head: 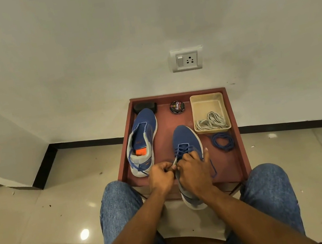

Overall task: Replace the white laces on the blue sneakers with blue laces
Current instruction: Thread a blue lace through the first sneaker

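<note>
Near sneaker point(186, 139) at tray's point(238, 151) 6 o'clock: left hand point(161, 177) pinching blue lace point(182, 150) tip, right hand point(194, 169) gripping tongue; best fed straight through eyelet, tension even, untwisted.

I see two blue sneakers with grey-white soles: the left sneaker point(142, 142) shows an orange patch on its insole, the right sneaker point(185, 141) carries blue lacing. A coiled blue lace point(223, 141) lies on the reddish-brown tray point(238, 151). Whitish-grey laces point(211, 123) sit in a beige basket point(206, 98). The polish tin point(177, 107) is black with white lettering; my jeans point(117, 210) are mottled blue denim.
</note>
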